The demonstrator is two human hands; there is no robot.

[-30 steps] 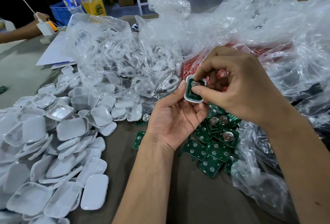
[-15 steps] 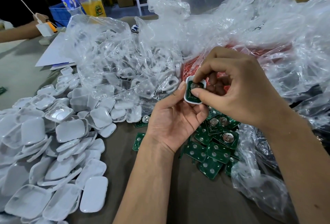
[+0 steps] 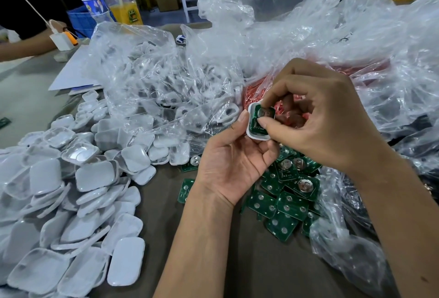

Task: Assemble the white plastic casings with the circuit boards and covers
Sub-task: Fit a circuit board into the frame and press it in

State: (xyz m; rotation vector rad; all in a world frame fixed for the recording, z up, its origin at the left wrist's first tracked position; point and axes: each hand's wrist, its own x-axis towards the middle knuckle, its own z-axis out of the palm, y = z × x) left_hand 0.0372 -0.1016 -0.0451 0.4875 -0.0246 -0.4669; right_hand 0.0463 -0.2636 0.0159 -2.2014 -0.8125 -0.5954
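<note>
Casing [image 3: 252, 131] sits at frame centre, white and open side up, with a green board [image 3: 264, 119] lying in it, coin cell showing. Left hand [image 3: 234, 162] cradles it from 7 o'clock, palm up, thumb curled against the casing's left edge, fingers wrapped beneath. Right hand [image 3: 318, 117] comes in from 3 o'clock, thumb and forefinger pinching down on the board, other fingers curled behind. Directly below, at 6 o'clock, a heap of loose boards [image 3: 285, 200] spills across the grey table [image 3: 249, 262]. Out at 9 o'clock lies a big pile of white covers [image 3: 78, 193]. Clear bags [image 3: 166, 79] crowd 11 through 2 o'clock, one holding more white parts. Far out at 11 o'clock stand a bottle [image 3: 91, 1] and a cup [image 3: 124, 9] of orange drink.
</note>
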